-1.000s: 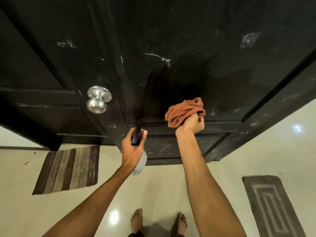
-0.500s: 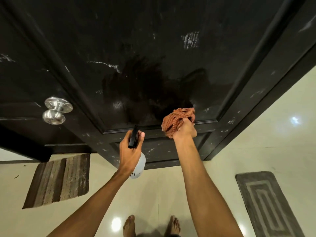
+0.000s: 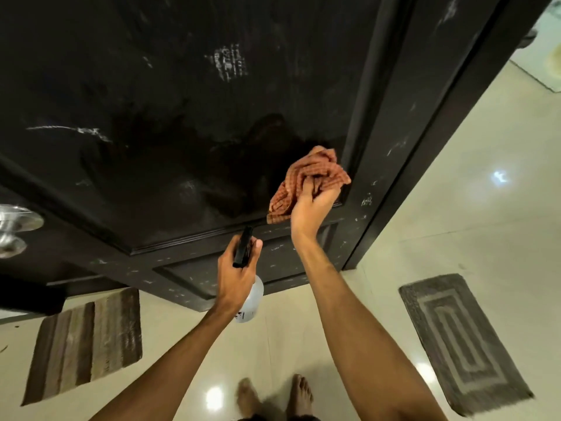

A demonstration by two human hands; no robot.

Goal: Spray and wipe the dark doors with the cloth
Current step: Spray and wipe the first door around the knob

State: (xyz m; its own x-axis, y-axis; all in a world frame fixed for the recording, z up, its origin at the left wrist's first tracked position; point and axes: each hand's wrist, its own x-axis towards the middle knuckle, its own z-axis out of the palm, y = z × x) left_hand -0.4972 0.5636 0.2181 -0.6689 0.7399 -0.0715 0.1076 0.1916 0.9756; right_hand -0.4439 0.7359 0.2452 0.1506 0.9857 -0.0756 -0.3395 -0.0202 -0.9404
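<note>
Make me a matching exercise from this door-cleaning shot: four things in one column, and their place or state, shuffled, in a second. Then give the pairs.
Things
1. cloth
2. spray bottle
3. door knob
4. grey mat

Place or state
A. on the floor at the right
B. gripped in the left hand
C. at the left edge of the view
D. bunched in the right hand against the dark door

Pairs: 1-D, 2-B, 3-C, 4-A
</note>
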